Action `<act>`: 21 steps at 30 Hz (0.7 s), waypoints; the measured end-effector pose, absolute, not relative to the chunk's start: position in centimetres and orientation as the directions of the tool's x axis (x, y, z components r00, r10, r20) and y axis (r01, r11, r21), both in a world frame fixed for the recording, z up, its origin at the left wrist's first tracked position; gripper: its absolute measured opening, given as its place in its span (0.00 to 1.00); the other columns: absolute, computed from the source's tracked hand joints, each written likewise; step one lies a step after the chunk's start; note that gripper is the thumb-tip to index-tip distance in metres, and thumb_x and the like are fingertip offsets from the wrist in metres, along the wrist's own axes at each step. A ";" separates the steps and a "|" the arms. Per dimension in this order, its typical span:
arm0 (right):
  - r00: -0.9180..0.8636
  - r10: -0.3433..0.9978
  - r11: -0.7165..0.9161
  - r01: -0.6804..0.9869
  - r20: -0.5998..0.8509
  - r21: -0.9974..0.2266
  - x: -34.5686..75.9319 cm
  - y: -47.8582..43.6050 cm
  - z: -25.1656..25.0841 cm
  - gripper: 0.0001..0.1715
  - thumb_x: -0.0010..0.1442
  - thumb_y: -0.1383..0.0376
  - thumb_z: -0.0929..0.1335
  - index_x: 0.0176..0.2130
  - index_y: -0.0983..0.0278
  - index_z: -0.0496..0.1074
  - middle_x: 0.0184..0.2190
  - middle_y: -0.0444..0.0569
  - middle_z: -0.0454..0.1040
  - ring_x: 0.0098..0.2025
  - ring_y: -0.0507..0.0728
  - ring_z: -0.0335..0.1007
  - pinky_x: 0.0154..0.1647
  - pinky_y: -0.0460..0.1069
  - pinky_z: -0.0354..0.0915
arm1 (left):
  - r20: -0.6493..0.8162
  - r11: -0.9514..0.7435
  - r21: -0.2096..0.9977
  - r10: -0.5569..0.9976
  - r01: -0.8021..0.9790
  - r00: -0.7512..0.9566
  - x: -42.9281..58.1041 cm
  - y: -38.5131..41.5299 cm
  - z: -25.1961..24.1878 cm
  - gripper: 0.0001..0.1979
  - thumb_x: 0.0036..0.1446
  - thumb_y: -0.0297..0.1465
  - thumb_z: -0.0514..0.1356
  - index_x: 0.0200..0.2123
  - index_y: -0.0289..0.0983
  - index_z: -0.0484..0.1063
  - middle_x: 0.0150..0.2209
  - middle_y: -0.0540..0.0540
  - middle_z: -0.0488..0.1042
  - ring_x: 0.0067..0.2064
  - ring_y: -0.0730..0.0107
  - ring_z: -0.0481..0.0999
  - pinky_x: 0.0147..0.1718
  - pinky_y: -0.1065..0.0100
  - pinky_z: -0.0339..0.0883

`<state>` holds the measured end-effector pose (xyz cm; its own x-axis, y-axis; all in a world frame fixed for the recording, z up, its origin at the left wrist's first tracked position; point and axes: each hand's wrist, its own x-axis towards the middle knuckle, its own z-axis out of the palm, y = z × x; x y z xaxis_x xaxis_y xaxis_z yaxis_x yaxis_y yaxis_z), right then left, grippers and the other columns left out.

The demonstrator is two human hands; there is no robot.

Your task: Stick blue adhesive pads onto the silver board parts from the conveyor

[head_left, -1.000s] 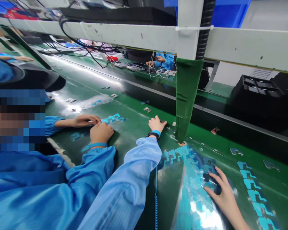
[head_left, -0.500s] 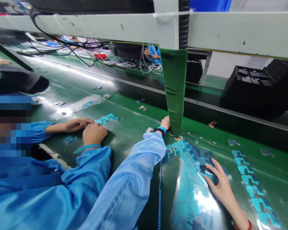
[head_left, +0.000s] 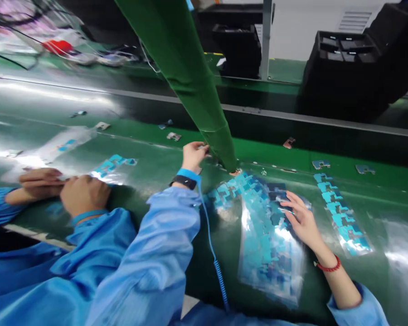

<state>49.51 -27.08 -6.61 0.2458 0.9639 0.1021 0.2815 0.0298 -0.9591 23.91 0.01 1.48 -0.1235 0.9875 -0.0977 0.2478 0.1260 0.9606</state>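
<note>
— What do we see at lower left?
— A co-worker's hands on a strip.
— And our left hand?
— At centre, pinching a small piece beside the green post.
— Our right hand?
— Fingers spread, pressing the sheet on the tabletop, right of centre.

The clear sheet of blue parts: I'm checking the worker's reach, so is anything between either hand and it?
No. The right hand already rests flat on the clear sheet of blue parts. The left hand is off it, up by the foot of the green post; only bare green belt lies between.
</note>
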 end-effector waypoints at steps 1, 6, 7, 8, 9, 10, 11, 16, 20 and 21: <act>0.266 0.961 0.017 0.221 0.077 -0.975 49.5 -27.1 -6.4 0.13 0.62 0.57 0.67 0.43 0.58 0.78 0.61 0.57 0.64 0.64 0.63 0.61 0.61 0.62 0.61 | -0.101 0.132 0.962 0.985 0.238 -0.141 23.1 -1.1 1.8 0.14 0.63 0.34 0.60 0.49 0.34 0.70 0.45 0.43 0.74 0.41 0.65 0.76 0.40 0.59 0.74; 0.352 0.933 -0.070 -0.035 -0.078 -0.997 49.6 -27.2 -5.1 0.14 0.53 0.55 0.74 0.39 0.59 0.79 0.59 0.56 0.69 0.62 0.64 0.64 0.61 0.61 0.61 | -0.078 0.086 0.982 0.995 0.169 -0.053 20.9 -10.1 3.4 0.07 0.56 0.33 0.64 0.38 0.39 0.74 0.29 0.51 0.73 0.30 0.75 0.73 0.31 0.72 0.69; 0.364 0.925 -0.082 -0.092 -0.110 -0.992 49.6 -27.2 -4.6 0.14 0.52 0.56 0.75 0.38 0.59 0.79 0.59 0.56 0.70 0.61 0.64 0.65 0.62 0.62 0.60 | -0.098 0.096 0.981 0.995 0.166 0.007 21.3 -12.0 3.4 0.08 0.54 0.35 0.65 0.36 0.38 0.75 0.29 0.51 0.74 0.28 0.75 0.73 0.29 0.72 0.68; 0.373 0.918 -0.091 -0.144 -0.139 -0.985 49.5 -27.3 -4.1 0.14 0.51 0.56 0.76 0.38 0.59 0.79 0.58 0.55 0.70 0.61 0.64 0.65 0.64 0.62 0.58 | -0.123 0.110 0.980 0.990 0.165 0.071 22.2 -13.8 3.1 0.09 0.51 0.35 0.67 0.34 0.37 0.77 0.31 0.49 0.76 0.27 0.75 0.73 0.26 0.72 0.68; 0.379 0.911 -0.095 -0.190 -0.162 -0.977 49.4 -27.4 -3.5 0.14 0.51 0.57 0.76 0.38 0.59 0.79 0.57 0.55 0.71 0.62 0.64 0.65 0.65 0.62 0.56 | -0.167 0.138 0.976 0.971 0.170 0.169 23.3 -15.3 2.7 0.09 0.49 0.35 0.67 0.32 0.36 0.77 0.34 0.47 0.78 0.25 0.75 0.72 0.24 0.71 0.68; 0.382 0.907 -0.095 -0.225 -0.178 -0.970 49.3 -27.5 -2.9 0.13 0.51 0.58 0.76 0.38 0.59 0.79 0.57 0.54 0.72 0.62 0.63 0.64 0.66 0.62 0.55 | -0.229 0.183 0.968 0.921 0.169 0.316 24.7 -16.6 2.2 0.09 0.50 0.35 0.66 0.31 0.35 0.77 0.37 0.45 0.78 0.24 0.75 0.73 0.23 0.71 0.68; 0.379 0.906 -0.096 -0.249 -0.188 -0.964 49.1 -27.6 -2.4 0.12 0.51 0.59 0.76 0.38 0.59 0.80 0.56 0.53 0.73 0.62 0.63 0.64 0.67 0.61 0.54 | -0.256 0.205 0.965 0.880 0.166 0.400 26.2 -17.7 1.7 0.10 0.50 0.36 0.65 0.30 0.34 0.77 0.38 0.43 0.78 0.22 0.75 0.73 0.21 0.70 0.68; 0.368 0.916 -0.086 -0.201 -0.157 -0.976 48.2 -28.0 -1.3 0.10 0.55 0.59 0.74 0.39 0.58 0.79 0.54 0.53 0.75 0.61 0.62 0.65 0.65 0.60 0.57 | -0.257 0.241 0.964 0.735 0.113 0.627 31.1 -20.3 0.3 0.16 0.56 0.40 0.59 0.26 0.34 0.76 0.32 0.43 0.78 0.24 0.71 0.74 0.23 0.69 0.68; 0.376 0.926 -0.038 -0.021 -0.043 -0.999 47.6 -28.0 -2.1 0.09 0.58 0.59 0.72 0.39 0.58 0.79 0.52 0.54 0.75 0.58 0.61 0.68 0.60 0.59 0.64 | -0.245 0.265 0.961 0.684 0.079 0.687 30.9 -20.7 0.3 0.21 0.59 0.42 0.56 0.22 0.34 0.74 0.26 0.45 0.75 0.24 0.71 0.71 0.27 0.68 0.69; 0.377 0.926 -0.024 0.031 -0.010 -0.999 47.5 -28.0 -2.3 0.08 0.59 0.60 0.71 0.39 0.58 0.79 0.52 0.54 0.74 0.58 0.61 0.69 0.59 0.58 0.66 | -0.243 0.267 0.961 0.681 0.074 0.690 30.7 -20.8 0.1 0.21 0.59 0.42 0.56 0.22 0.34 0.75 0.27 0.44 0.75 0.25 0.71 0.70 0.27 0.68 0.68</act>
